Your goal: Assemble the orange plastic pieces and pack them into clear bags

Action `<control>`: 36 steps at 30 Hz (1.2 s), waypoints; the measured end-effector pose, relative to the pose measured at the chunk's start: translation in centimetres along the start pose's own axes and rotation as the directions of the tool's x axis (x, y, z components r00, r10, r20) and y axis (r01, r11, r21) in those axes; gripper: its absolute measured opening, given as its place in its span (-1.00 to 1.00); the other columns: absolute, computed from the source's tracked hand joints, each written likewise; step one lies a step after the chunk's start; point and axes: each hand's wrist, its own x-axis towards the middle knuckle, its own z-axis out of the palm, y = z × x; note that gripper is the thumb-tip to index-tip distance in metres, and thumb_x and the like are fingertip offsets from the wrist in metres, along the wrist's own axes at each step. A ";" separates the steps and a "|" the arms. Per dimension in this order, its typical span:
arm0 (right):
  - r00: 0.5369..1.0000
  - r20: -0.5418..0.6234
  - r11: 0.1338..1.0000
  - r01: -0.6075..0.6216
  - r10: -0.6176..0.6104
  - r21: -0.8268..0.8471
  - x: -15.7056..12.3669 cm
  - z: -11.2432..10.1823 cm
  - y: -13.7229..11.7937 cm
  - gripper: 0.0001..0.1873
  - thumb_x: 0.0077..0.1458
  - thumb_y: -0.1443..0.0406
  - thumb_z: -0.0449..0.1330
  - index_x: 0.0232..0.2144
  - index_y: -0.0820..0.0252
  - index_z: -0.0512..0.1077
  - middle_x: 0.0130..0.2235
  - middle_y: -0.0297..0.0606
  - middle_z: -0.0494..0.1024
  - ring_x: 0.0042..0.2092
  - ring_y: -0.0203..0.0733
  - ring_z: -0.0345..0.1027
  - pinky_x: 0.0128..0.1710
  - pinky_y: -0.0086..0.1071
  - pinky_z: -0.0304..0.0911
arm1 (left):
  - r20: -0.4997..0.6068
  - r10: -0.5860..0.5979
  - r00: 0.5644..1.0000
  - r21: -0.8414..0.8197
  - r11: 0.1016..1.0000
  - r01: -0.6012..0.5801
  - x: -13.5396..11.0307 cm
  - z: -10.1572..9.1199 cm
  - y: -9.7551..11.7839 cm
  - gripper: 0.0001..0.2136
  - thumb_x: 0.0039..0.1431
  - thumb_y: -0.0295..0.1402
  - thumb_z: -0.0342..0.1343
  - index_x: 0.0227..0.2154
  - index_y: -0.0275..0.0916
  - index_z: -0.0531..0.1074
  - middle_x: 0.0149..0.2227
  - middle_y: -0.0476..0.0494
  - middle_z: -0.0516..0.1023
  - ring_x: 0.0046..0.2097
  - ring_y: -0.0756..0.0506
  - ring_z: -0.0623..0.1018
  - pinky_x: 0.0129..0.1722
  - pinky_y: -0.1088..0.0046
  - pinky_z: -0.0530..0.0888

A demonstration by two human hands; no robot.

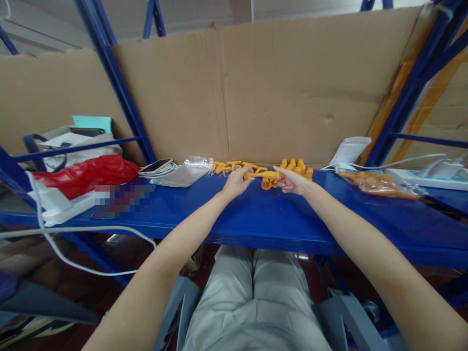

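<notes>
Both arms reach forward over a blue shelf [256, 219], and the two hands meet near its back edge, about midway along. The left grip [236, 181] is clenched around the left end of an orange part [265, 174], a short bar-like plastic piece lying level just above the shelf. The right grip [292, 181] pinches the other end between thumb and fingers, so the piece is held by both at once. Two small orange rings [269, 184] sit right under the bar, touching it or hanging from it (which of the two cannot be told at this size).

Behind the left grip, along the back edge, lie loose orange pieces [228, 167] in a flat scatter. Behind the right grip stands a tight cluster of orange caps [297, 166], upright and touching one another. A wall of cardboard [274, 97] closes off the back of the shelf.

Toward the left end of the back edge lies a clear plastic bag [183, 173], and just beside it a phone [155, 166] rests on coiled white wire. Further left is a red bag [86, 174], with a white cable [73, 234] trailing off the front edge. Toward the right end, well apart from the hands, lie a white pouch [349, 150] and a clear packet of orange parts [380, 184]. The person's lap in pale trousers [252, 292] shows below the front edge
</notes>
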 end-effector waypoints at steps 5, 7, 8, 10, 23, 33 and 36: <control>0.996 -0.075 0.999 0.048 -0.048 0.003 0.0 0.0 0.1 -0.48 0.27 -0.11 -0.02 -0.51 0.14 0.29 -0.53 -0.24 0.38 -0.59 -0.37 0.11 -0.65 -0.47 0.07 | 0.066 -0.081 0.994 -0.073 0.994 0.086 0.0 -0.1 0.2 -0.85 0.10 -0.50 0.23 -0.25 -0.27 0.49 -0.30 -0.09 0.63 -0.25 -0.08 0.62 -0.17 0.42 0.49; 0.989 -0.071 0.991 0.130 -0.132 -0.037 0.1 -0.2 0.2 -0.58 0.25 -0.05 0.08 -0.41 0.15 0.37 -0.42 -0.17 0.49 -0.55 -0.34 0.23 -0.58 -0.44 0.17 | 0.085 -0.125 0.988 -0.077 0.988 0.132 0.1 -0.2 0.3 -0.84 0.09 -0.50 0.23 -0.23 -0.28 0.49 -0.32 -0.10 0.63 -0.26 -0.09 0.62 -0.18 0.42 0.49; 0.982 -0.064 0.982 0.174 -0.178 -0.069 0.1 -0.3 0.3 -0.65 0.22 -0.01 0.15 -0.35 0.14 0.40 -0.37 -0.15 0.53 -0.51 -0.32 0.29 -0.54 -0.42 0.22 | 0.092 -0.145 0.985 -0.075 0.986 0.152 0.1 -0.3 0.3 -0.84 0.09 -0.49 0.23 -0.23 -0.29 0.48 -0.33 -0.10 0.63 -0.27 -0.09 0.62 -0.18 0.42 0.49; 0.965 -0.060 0.957 0.244 -0.256 -0.156 0.3 -0.5 0.6 -0.72 0.16 0.04 0.25 -0.26 0.12 0.45 -0.28 -0.12 0.57 -0.42 -0.25 0.40 -0.43 -0.36 0.31 | 0.108 -0.174 0.979 -0.070 0.981 0.182 0.1 -0.4 0.3 -0.85 0.10 -0.48 0.22 -0.23 -0.29 0.48 -0.35 -0.09 0.62 -0.31 -0.09 0.62 -0.20 0.42 0.49; 0.898 -0.043 0.854 0.400 -0.438 -0.332 1.2 -1.1 1.3 -0.54 0.10 -0.07 0.25 -0.35 0.24 0.54 -0.39 -0.09 0.59 -0.35 -0.14 0.48 -0.30 -0.21 0.41 | 0.150 -0.217 0.965 -0.130 0.963 0.237 -0.2 -0.7 0.6 -0.87 0.13 -0.44 0.19 -0.24 -0.25 0.44 -0.59 0.11 0.48 -0.55 -0.01 0.53 -0.34 0.46 0.49; 0.937 -0.038 0.877 0.310 -0.347 -0.367 1.4 -0.8 1.4 -0.29 0.12 -0.28 0.01 -0.40 0.23 0.50 -0.29 0.12 0.60 -0.35 -0.06 0.50 -0.30 -0.10 0.43 | 0.125 -0.201 0.971 -0.112 0.970 0.215 -0.1 -0.7 0.7 -0.87 0.10 -0.46 0.20 -0.25 -0.25 0.46 -0.43 0.00 0.58 -0.51 -0.02 0.54 -0.33 0.44 0.50; 0.944 -0.043 0.881 0.288 -0.327 -0.374 0.9 -0.6 1.1 -0.27 0.13 -0.30 -0.05 -0.31 0.20 0.51 -0.23 0.13 0.61 -0.33 -0.05 0.52 -0.30 -0.12 0.44 | 0.151 -0.240 0.959 -0.136 0.956 0.261 -0.1 -0.6 0.6 -0.87 0.12 -0.46 0.18 -0.24 -0.25 0.45 -0.53 0.06 0.52 -0.55 -0.03 0.53 -0.39 0.46 0.48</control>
